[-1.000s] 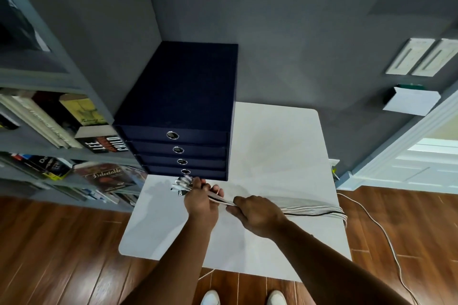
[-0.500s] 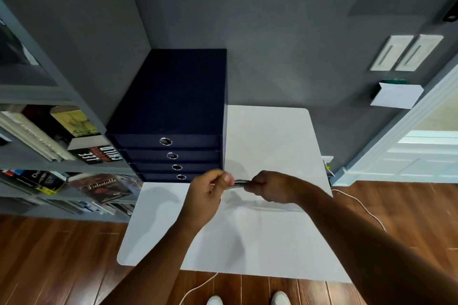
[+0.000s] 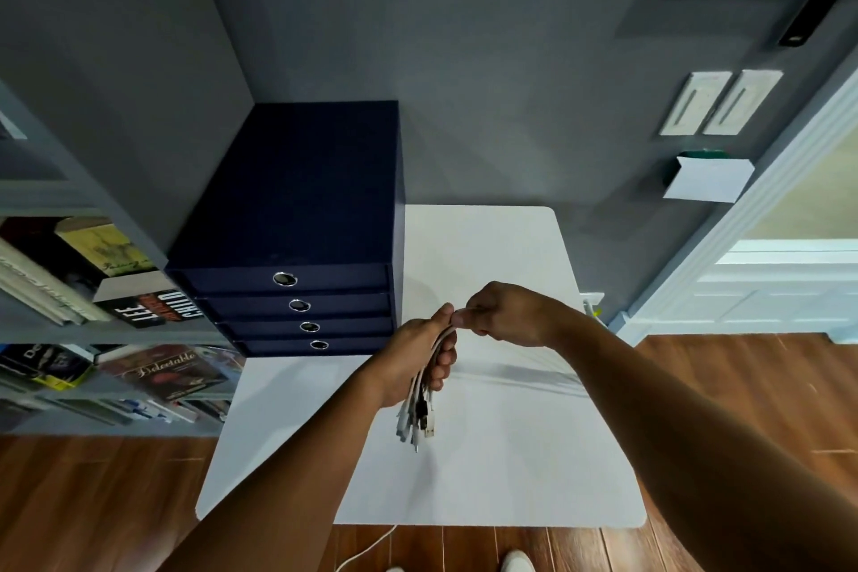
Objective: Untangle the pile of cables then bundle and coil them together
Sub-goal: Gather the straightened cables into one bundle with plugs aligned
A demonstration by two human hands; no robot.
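Left hand (image 3: 418,360), right hand (image 3: 506,316): curled, close together

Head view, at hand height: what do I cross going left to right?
Lee Child book → navy drawer unit → left hand, gripping the cable bundle → right hand, pinching the same bundle → white door frame.

White cables (image 3: 420,404), one black; navy drawer box (image 3: 297,218); white table (image 3: 510,478); grey wall (image 3: 464,37).

Book spine (image 3: 153,304) — "LEE CHILD"; lower book cover (image 3: 169,372) — "Delectable".
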